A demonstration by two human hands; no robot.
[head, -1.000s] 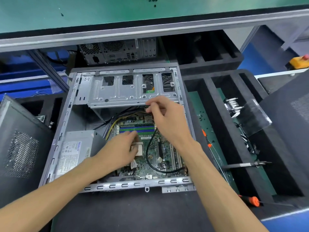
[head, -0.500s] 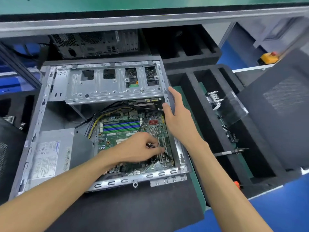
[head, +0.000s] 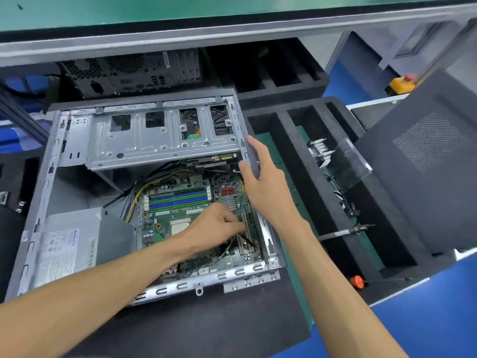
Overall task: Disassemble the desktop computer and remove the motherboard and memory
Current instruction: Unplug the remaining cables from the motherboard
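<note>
Left hand [head: 216, 223] slid right, fingers [head: 238, 227] curled on motherboard [head: 165, 223]

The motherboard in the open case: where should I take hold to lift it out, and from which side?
Probably grip the motherboard by its bare left edge, coming from the power supply side. The drive cage overhangs its far end, the case wall that the right hand holds hugs its right edge, and the left hand covers the middle.
</note>
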